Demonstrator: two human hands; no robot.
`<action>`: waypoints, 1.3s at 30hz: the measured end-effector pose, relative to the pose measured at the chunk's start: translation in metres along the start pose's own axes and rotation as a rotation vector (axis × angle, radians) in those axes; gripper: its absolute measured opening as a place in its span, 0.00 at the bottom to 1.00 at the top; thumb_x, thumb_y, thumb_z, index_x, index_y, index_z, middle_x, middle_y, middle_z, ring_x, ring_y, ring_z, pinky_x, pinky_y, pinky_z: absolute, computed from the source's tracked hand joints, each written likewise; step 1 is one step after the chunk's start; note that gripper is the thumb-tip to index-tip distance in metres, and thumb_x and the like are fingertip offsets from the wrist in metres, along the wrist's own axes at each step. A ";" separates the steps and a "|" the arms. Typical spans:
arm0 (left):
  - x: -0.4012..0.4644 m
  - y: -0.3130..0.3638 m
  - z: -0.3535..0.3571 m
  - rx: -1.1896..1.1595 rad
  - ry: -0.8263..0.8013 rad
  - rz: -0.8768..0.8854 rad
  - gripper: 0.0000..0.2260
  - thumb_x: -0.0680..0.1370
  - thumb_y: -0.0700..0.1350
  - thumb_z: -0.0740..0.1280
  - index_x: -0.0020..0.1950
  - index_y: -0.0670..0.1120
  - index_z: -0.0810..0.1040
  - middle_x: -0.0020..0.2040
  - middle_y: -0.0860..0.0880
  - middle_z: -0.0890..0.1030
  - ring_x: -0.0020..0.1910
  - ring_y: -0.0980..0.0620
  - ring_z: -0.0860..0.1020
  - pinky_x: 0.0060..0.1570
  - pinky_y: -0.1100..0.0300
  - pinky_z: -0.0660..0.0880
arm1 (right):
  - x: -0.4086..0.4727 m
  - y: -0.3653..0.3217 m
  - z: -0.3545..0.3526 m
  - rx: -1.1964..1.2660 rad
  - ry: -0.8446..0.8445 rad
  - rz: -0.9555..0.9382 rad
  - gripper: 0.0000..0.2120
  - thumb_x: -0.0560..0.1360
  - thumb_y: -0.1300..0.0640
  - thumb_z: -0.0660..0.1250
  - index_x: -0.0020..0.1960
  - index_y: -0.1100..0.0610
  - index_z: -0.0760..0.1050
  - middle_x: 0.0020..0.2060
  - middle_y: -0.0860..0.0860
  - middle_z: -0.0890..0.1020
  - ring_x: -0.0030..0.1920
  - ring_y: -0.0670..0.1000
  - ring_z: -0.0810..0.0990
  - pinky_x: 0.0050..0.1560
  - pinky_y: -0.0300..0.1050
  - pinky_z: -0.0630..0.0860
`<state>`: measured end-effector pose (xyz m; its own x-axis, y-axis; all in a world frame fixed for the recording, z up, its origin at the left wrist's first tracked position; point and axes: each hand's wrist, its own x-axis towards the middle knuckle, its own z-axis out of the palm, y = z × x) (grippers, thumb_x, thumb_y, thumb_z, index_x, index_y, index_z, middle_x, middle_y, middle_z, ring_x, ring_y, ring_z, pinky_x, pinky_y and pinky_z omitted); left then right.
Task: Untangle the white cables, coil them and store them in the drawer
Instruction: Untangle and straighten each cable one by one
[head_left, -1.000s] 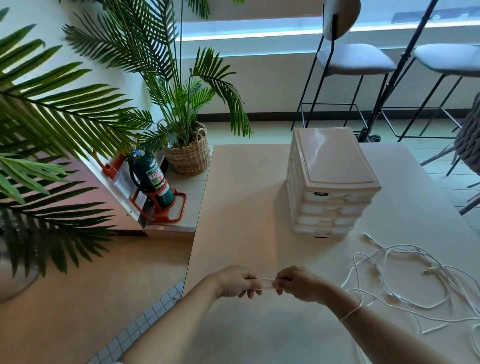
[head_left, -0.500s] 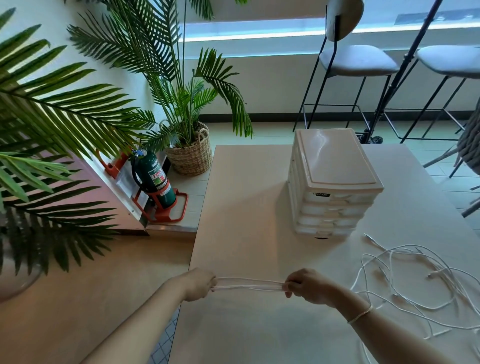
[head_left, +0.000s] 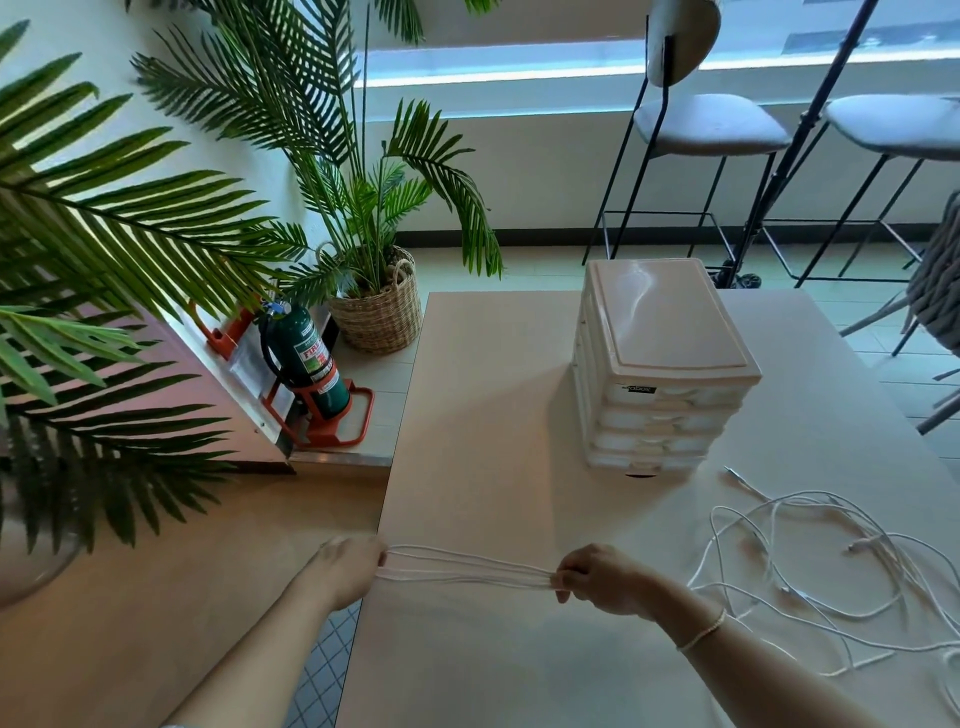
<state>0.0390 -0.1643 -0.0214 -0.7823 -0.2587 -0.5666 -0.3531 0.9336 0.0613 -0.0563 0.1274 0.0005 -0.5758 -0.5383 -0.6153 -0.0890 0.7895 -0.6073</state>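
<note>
Here, the pale rectangular table (head_left: 483, 415) is being used as the work surface, and the white plastic drawer unit (head_left: 660, 374) with its stack of closed drawers is being left standing well beyond both hands. To the right of the right hand (head_left: 605, 579), a loose tangle of thin white cables (head_left: 810, 566) is being left spread on the tabletop, near the wrist but apart from the fingers. Between the hands, a folded bundle of white cable strands (head_left: 467, 569) is being held stretched out; whether it is clear of the table cannot be told. At one end the strands are being pinched together by the curled fingertips of the right hand, and at the other they are being gripped by the left hand (head_left: 345, 569), where they are fanning slightly apart as they enter the fingers; how the left fingers are closed is hidden by the back of the hand.

The cable is judged to be very light, limp and smooth-jacketed, so slipping through a loose pinch is likely, and the loops are likely to spring open if tension is released. Hold is best taken at the looped ends, with all strands gathered under the thumb. Plug ends are better not pulled on, since strain there may be harmful.
</note>
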 end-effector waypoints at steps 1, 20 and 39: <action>-0.001 -0.002 0.000 0.022 0.032 0.000 0.10 0.77 0.39 0.50 0.47 0.49 0.69 0.51 0.45 0.76 0.46 0.48 0.69 0.41 0.58 0.65 | 0.001 -0.001 0.001 0.000 -0.002 -0.001 0.15 0.77 0.55 0.62 0.31 0.48 0.74 0.27 0.46 0.70 0.26 0.43 0.66 0.25 0.31 0.62; 0.009 0.066 -0.034 -0.142 0.035 0.103 0.22 0.77 0.34 0.55 0.71 0.45 0.66 0.71 0.45 0.65 0.71 0.47 0.62 0.70 0.58 0.57 | 0.005 -0.014 0.006 -0.058 -0.038 -0.014 0.15 0.78 0.54 0.60 0.32 0.47 0.73 0.28 0.47 0.70 0.26 0.44 0.65 0.27 0.36 0.61; -0.004 0.149 -0.008 -0.350 0.024 0.536 0.18 0.83 0.46 0.52 0.39 0.42 0.75 0.40 0.40 0.79 0.40 0.45 0.74 0.40 0.60 0.64 | -0.006 0.014 -0.042 0.158 -0.176 -0.009 0.11 0.76 0.64 0.60 0.39 0.53 0.76 0.28 0.44 0.82 0.23 0.41 0.74 0.25 0.34 0.66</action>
<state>-0.0148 -0.0261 -0.0033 -0.9067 0.2121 -0.3644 -0.0531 0.7999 0.5978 -0.0881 0.1540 0.0163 -0.4237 -0.5991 -0.6794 0.0430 0.7359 -0.6758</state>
